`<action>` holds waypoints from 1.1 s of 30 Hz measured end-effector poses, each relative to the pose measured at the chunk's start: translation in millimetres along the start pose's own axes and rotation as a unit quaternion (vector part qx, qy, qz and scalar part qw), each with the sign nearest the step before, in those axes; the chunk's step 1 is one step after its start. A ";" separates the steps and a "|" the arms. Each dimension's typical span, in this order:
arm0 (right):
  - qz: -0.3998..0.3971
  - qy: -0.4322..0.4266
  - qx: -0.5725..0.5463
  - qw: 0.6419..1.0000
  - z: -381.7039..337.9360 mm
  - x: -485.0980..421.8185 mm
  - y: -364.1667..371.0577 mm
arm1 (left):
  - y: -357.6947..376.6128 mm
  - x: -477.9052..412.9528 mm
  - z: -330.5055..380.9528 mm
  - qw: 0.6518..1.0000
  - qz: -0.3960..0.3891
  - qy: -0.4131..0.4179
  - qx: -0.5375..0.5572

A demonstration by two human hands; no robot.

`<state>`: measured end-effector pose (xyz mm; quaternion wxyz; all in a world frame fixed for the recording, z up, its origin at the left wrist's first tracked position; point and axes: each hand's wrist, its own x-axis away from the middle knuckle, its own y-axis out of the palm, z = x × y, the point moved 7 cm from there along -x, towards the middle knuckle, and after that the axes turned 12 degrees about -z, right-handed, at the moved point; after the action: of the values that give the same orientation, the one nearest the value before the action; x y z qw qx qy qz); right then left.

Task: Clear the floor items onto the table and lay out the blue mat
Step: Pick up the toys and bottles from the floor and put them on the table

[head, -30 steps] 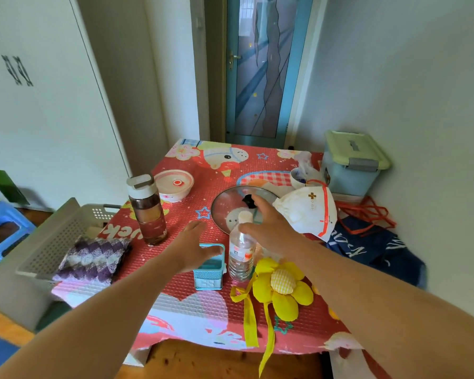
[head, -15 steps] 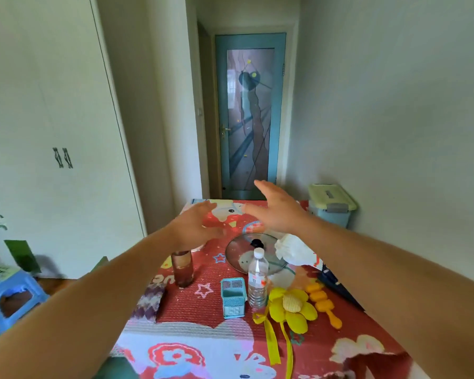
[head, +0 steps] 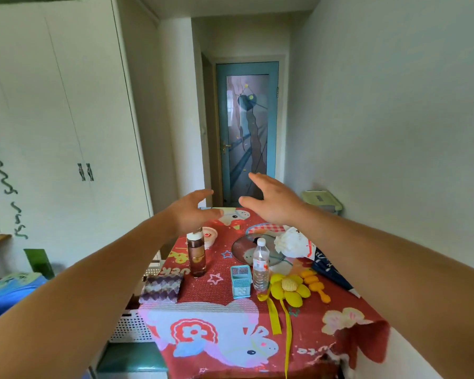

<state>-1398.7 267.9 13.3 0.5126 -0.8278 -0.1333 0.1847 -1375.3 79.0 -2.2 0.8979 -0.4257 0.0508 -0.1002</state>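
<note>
- While both arms reach out over the red-covered counter (head: 208,294), I see the left grip (head: 193,214) released, fingers loosely spread, holding nothing, in the air above the far end.
- Right grip (head: 272,203) is likewise released and empty, fingers straight; the two are near each other but apart.
- Water bottle (head: 260,265) stands upright on the counter, just beside a small blue box (head: 240,281) on its left and a yellow flower (head: 288,289) on its right.
- Brown jar (head: 196,254) stands upright toward the left edge, with a bowl (head: 210,236) behind it.
- Glass lid (head: 244,247) lies flat behind the bottle, a white mask (head: 292,242) to its right.
- Purple knit (head: 162,289) lies at the counter's left edge, next to a white basket (head: 132,326).
- Green-lidded bin (head: 322,201) sits by the right wall.
</note>
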 end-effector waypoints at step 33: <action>-0.059 -0.096 -0.072 0.991 -61.1 124.1 165.0 | 98.8 176.7 -123.3 0.991 0.003 -0.129 0.026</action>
<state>-1255.3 197.6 -131.0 0.4463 -0.8317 -0.2438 0.2227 -1211.3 7.5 -157.7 0.9079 -0.4118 -0.0663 -0.0428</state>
